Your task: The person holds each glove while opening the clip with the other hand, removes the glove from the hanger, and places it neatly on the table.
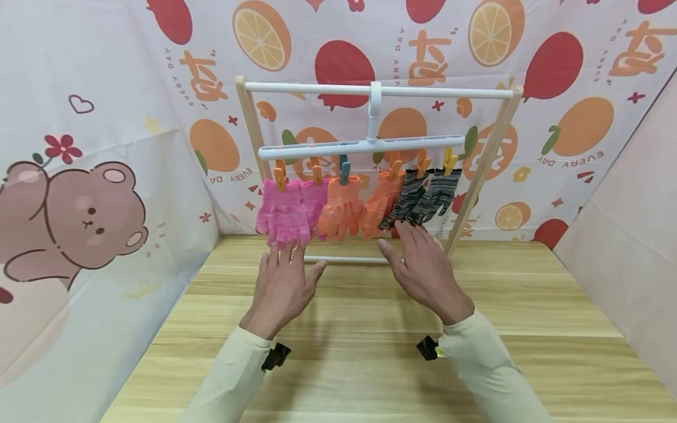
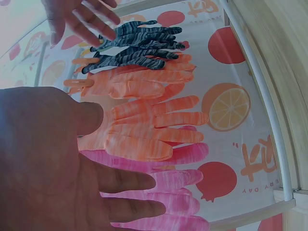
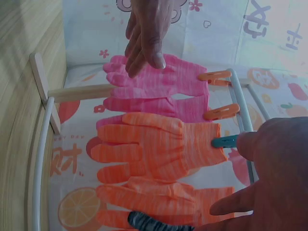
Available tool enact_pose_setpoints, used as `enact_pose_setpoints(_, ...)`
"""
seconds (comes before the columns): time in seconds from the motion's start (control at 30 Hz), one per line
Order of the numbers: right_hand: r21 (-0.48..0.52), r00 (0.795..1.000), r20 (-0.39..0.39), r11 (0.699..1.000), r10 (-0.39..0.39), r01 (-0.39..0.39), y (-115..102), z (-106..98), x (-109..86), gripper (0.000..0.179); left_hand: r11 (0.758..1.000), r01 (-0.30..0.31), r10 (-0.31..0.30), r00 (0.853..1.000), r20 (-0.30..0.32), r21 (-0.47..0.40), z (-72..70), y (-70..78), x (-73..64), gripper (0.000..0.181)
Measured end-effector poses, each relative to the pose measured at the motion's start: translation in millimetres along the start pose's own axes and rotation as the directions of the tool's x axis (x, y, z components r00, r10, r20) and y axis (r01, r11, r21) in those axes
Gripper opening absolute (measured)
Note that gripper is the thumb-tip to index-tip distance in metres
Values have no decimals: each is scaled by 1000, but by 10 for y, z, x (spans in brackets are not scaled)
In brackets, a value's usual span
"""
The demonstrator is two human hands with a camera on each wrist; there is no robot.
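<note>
My left hand (image 1: 282,289) has its fingers extended in front of the pink gloves (image 1: 284,211), fingertips near their lower edge. Nothing is held in it. My right hand (image 1: 427,269) also has straight fingers and holds nothing; it is just below the black-and-grey gloves (image 1: 436,194). Between these two pairs hang the orange gloves (image 1: 341,208). Clothespins clip all the gloves by their cuffs to a white hanger (image 1: 317,151): several orange ones, a teal clothespin (image 3: 224,141) and a yellow clothespin (image 1: 449,161). Whether any fingertip touches a glove, I cannot tell.
The hanger hooks over the white top rod (image 1: 307,89) of a rack with wooden side posts (image 1: 478,182). A lower white rod (image 1: 349,259) runs close to the wooden tabletop (image 1: 359,364). Behind stands a fruit-printed cloth (image 1: 449,23); a bear-printed cloth (image 1: 158,329) borders the left.
</note>
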State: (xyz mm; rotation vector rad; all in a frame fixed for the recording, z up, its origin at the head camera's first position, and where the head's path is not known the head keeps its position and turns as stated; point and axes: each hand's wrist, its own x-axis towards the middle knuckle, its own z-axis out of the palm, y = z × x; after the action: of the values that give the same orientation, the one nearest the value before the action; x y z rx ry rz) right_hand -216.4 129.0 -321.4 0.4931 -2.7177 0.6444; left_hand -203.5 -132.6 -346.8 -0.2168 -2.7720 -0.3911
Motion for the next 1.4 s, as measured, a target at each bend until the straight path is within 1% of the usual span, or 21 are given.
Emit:
enact_pose_setpoints(0.1, 25, 999, -54, 1000, -10, 11, -53, -1, 36, 68, 1000, 0, 0, 1000, -15, -7, -11, -17, 5, 69)
enact_pose_setpoints(0.23, 70, 991, -129, 997, -29, 38, -129, -8, 85, 62, 1000, -7, 6, 999, -39, -23, -20, -38, 6, 68)
enact_pose_setpoints(0.37, 99, 983, -177, 993, -46, 64, -196, -10, 139, 57, 1000, -14, 12, 998, -63, -27, -13, -47, 15, 68)
enact_pose_setpoints(0.47, 109, 981, -185, 991, -53, 74, -240, 5, 183, 55, 1000, -6, 5, 998, -57, -26, -8, -53, 25, 69)
enact_pose_setpoints(0.6, 116, 983, -178, 990, -56, 77, -305, 33, 230, 53, 1000, 3, -4, 999, -44, -31, -18, -82, 35, 65)
enact_pose_setpoints(0.8, 140, 986, -149, 986, -70, 91, -412, 50, 286, 55, 1000, 7, -8, 998, -58, -11, -48, -155, 36, 59)
enact_pose_setpoints(0.9, 136, 984, -158, 985, -81, 103, -470, 51, 319, 56, 1000, 12, -12, 998, -58, -9, -65, -185, 37, 59)
enact_pose_setpoints(1.03, 135, 973, -198, 980, -118, 146, -553, 52, 372, 53, 999, 27, -28, 998, -50, -29, -96, -225, 42, 57)
enact_pose_setpoints(1.13, 142, 961, -233, 972, -151, 187, -623, 54, 419, 50, 998, 54, -56, 998, -33, -40, -120, -264, 51, 60)
enact_pose_setpoints(1.27, 163, 948, -269, 962, -171, 220, -726, 53, 485, 48, 994, 96, -97, 995, -10, -41, -149, -323, 68, 66)
enact_pose_setpoints(1.4, 193, 933, -306, 947, -191, 257, -829, 50, 559, 44, 994, 102, -103, 994, -25, -43, -172, -379, 82, 66)
